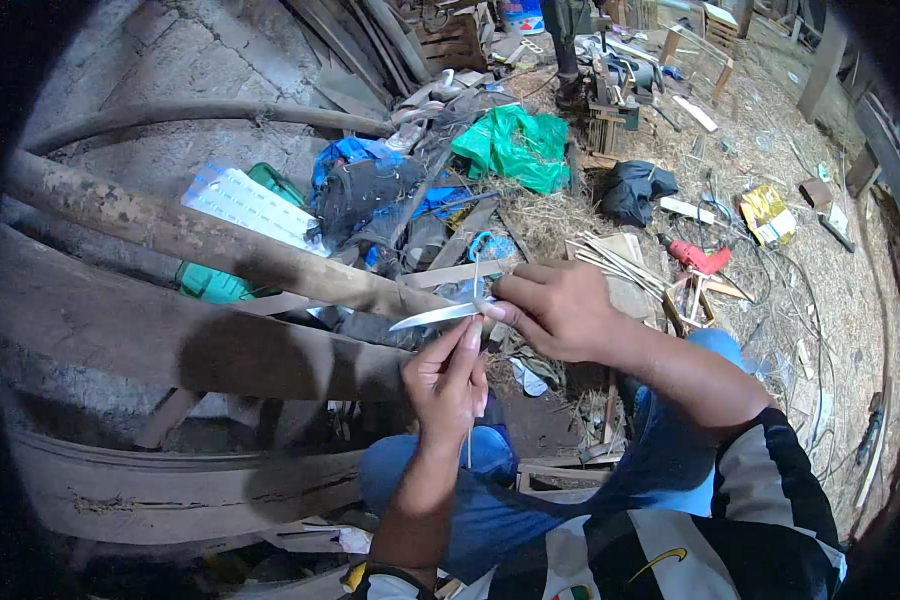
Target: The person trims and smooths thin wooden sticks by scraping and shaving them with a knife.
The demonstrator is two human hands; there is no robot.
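At mid-view, the left hand [448,388] holds a thin, near-upright stick [476,275] in a closed pinch; at its two o'clock, the right hand [562,308] is closed round a knife [436,316], blade pointing to nine across the stick. Farther out lies a drill [700,257].

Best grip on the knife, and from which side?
Likely the end inside the right hand, coming from picture right: the knife points its exposed, tapering blade leftward, close past the left hand, so gripping there keeps clear of the edge.
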